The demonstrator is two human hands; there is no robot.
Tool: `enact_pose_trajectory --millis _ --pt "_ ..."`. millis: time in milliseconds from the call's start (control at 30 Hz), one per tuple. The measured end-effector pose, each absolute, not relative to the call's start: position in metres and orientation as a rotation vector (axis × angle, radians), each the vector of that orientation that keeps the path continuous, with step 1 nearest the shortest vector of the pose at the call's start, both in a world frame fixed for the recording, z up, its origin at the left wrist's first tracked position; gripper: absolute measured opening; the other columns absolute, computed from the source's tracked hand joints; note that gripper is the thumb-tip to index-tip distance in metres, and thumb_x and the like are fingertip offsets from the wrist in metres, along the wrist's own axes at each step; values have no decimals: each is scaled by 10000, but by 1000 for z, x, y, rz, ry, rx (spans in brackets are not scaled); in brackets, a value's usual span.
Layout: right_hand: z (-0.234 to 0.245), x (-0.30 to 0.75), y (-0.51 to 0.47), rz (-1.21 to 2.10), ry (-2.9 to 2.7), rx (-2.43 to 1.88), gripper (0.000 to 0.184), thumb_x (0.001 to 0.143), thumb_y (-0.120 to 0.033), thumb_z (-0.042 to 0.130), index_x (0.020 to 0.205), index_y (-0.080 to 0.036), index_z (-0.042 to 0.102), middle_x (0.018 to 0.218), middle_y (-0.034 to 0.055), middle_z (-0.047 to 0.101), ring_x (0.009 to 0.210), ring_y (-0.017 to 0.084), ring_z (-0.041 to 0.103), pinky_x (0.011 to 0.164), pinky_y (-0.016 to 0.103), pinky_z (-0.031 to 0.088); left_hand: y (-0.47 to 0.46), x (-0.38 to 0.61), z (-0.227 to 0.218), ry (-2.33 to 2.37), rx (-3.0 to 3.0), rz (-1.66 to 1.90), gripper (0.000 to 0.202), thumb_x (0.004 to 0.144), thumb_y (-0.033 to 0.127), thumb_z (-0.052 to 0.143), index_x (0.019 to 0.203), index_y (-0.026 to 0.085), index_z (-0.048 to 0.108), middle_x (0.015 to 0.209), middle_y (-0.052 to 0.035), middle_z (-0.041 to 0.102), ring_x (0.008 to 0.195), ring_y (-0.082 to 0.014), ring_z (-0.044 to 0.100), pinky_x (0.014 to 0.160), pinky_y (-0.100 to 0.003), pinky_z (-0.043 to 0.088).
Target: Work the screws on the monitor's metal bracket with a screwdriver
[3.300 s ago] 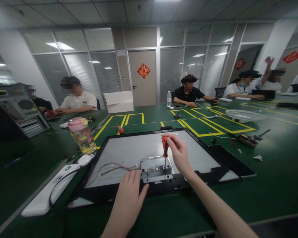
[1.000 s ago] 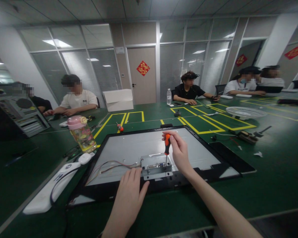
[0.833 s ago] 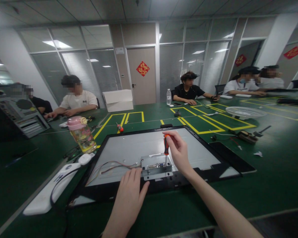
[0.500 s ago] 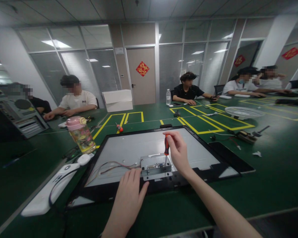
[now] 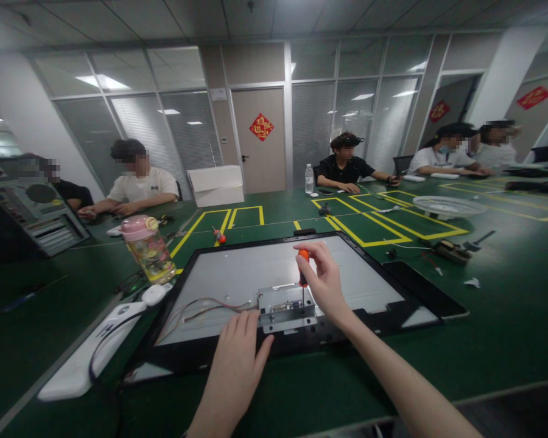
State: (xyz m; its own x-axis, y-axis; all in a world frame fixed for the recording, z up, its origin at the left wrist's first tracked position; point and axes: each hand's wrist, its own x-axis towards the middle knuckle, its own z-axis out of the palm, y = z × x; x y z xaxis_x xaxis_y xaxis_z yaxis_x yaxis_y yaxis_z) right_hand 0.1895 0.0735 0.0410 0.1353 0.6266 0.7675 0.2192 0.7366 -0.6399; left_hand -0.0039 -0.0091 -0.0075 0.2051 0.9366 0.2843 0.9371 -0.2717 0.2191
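Mostly see a green table [image 5: 506,304] marked with yellow lines [image 5: 369,244], with a computer case [image 5: 41,204] at far left. Find a black-framed grey panel [image 5: 237,264] lying flat near the middle, between a white power strip [image 5: 89,353] and pink-lidded bottle [image 5: 150,252] on the left and a black slab [image 5: 432,291] on the right. Toward its near edge, note a silver metal bracket [image 5: 281,316], with the left hand [image 5: 242,353] beside it, fingers together, thumb apart. At the bracket's right end, see an orange-and-black screwdriver [image 5: 303,281], upright, shaft down, pinched in the right hand [image 5: 325,278] with part of the handle covered.

The bracket [image 5: 281,317] looks smooth metal, the screwdriver handle [image 5: 303,280] plastic.
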Motion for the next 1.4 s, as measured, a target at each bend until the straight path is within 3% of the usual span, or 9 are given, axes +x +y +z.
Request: enact_pose_trajectory --millis 167,333,600,800,933,1233,1400 --pt "41 189 73 342 -1379 -741 84 919 -274 606 950 -255 681 930 39 582 890 212 576 833 389 464 -8 -5 -11 -1877 -2435 -582 352 978 330 462 1254 152 586 1198 -140 654 1126 -297 608 966 -474 486" --pt "42 189 71 403 -1385 -745 192 979 -322 510 1018 -249 683 857 34 603 818 204 590 771 372 484 -8 -6 -11 -1861 -2424 -583 343 975 333 455 1243 171 594 1189 -132 660 1113 -293 619 961 -468 493" --pt "41 187 72 511 -1434 -662 251 1016 -293 413 1060 -246 656 964 51 656 858 195 637 790 368 498 -9 -3 -6 -1925 -2455 -547 353 978 320 468 1270 162 587 1228 -136 647 1148 -294 603 982 -473 481" --pt "42 187 72 351 -1415 -712 76 911 -245 616 960 -258 673 933 36 606 898 211 592 830 378 467 -10 -2 -2 -1953 -2448 -488 362 981 312 477 1283 144 583 1235 -145 643 1162 -302 598 1001 -488 469" --pt "44 187 70 337 -1383 -723 67 920 -265 600 880 -248 651 882 31 573 853 208 576 790 375 463 -10 -2 0 -1963 -2452 -462 363 986 312 481 1293 146 580 1242 -147 642 1173 -303 594 1007 -487 467" --pt "40 187 70 516 -1431 -618 265 1030 -325 395 1090 -227 634 853 35 646 774 176 619 721 339 500 -9 -3 -3 -1944 -2453 -478 365 985 308 482 1291 137 582 1232 -146 644 1167 -305 597 1000 -496 474" --pt "40 186 70 503 -1443 -629 212 1009 -286 461 1088 -239 652 903 41 676 813 181 646 746 348 506 -9 -5 -9 -1883 -2432 -544 355 980 316 485 1274 146 588 1218 -139 653 1149 -298 610 982 -483 491"
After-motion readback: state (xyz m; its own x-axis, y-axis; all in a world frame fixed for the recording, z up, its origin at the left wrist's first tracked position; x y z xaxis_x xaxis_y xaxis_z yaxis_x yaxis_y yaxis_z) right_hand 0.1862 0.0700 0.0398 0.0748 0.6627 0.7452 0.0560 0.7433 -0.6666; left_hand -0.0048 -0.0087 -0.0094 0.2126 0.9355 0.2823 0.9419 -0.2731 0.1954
